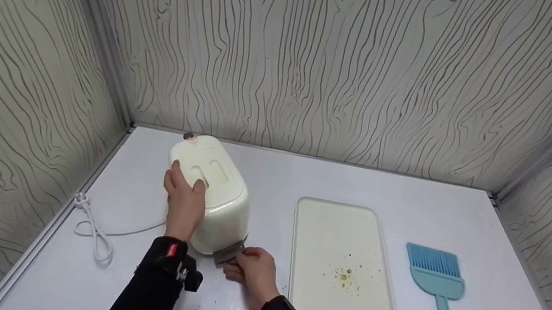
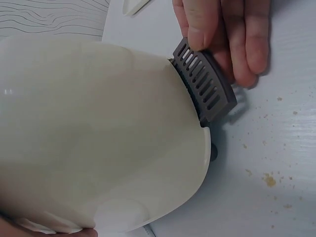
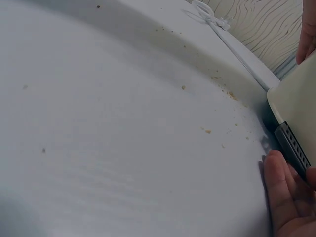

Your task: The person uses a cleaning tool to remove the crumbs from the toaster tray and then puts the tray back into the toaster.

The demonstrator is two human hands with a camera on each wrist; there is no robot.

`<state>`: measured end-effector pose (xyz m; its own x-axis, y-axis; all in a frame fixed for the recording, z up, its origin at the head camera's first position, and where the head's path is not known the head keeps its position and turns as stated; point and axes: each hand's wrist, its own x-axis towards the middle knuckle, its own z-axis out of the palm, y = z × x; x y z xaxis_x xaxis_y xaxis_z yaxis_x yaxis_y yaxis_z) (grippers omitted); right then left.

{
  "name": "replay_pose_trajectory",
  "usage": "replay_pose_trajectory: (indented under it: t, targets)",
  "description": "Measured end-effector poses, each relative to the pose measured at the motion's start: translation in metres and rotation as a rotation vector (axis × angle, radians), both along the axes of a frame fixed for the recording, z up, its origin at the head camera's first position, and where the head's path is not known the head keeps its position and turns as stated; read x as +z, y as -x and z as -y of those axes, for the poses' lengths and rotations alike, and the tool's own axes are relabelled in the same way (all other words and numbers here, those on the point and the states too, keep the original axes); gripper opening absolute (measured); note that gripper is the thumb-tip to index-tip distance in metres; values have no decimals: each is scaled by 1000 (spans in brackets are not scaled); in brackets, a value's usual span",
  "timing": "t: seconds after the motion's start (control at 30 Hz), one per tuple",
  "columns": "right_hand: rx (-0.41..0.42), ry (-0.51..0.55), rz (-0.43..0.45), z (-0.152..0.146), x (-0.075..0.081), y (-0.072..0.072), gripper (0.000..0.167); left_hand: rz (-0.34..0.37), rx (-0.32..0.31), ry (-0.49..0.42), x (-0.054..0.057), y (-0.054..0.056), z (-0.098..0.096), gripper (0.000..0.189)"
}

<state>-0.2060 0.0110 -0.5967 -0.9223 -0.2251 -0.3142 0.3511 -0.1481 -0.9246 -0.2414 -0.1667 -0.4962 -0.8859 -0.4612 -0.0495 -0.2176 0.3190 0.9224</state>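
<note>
A cream two-slot toaster (image 1: pixel 223 224) stands at the left of the white table, slots upward. My left hand (image 1: pixel 184 208) grips its left side and top, the thumb beside a slot. Low on the toaster's near end, a dark grey slotted crumb tray (image 2: pixel 205 81) sticks out a little. My right hand (image 1: pixel 256 272) pinches this grey end between thumb and fingers, knuckles close to the table. The part of the crumb tray inside the toaster is hidden. Crumbs (image 2: pixel 269 180) lie scattered on the table beside it.
Right of the toaster lies a cream rectangular tray (image 1: pixel 330 231) with crumbs on its near half. Farther right is a blue brush set in a dustpan (image 1: pixel 437 283). The toaster's white cord (image 1: pixel 97 237) and plug lie at the left edge. Patterned walls enclose the table.
</note>
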Motion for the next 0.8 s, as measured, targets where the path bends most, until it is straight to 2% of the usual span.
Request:
replay_pose_trajectory:
  t: [0.2, 0.43, 0.63, 0.8]
  targets:
    - [21, -118, -97, -7, 4, 1, 34, 3, -2, 5, 0, 1, 1, 75]
    - [46, -246, -194, -14, 9, 3, 29, 2, -1, 10, 1, 0, 1, 74]
    - [85, -299, -215, -15, 12, 2, 25, 6, 2, 25, 1, 1, 0, 74]
    - [103, -298, -216, -16, 12, 3, 25, 6, 4, 29, 0, 1, 0, 74]
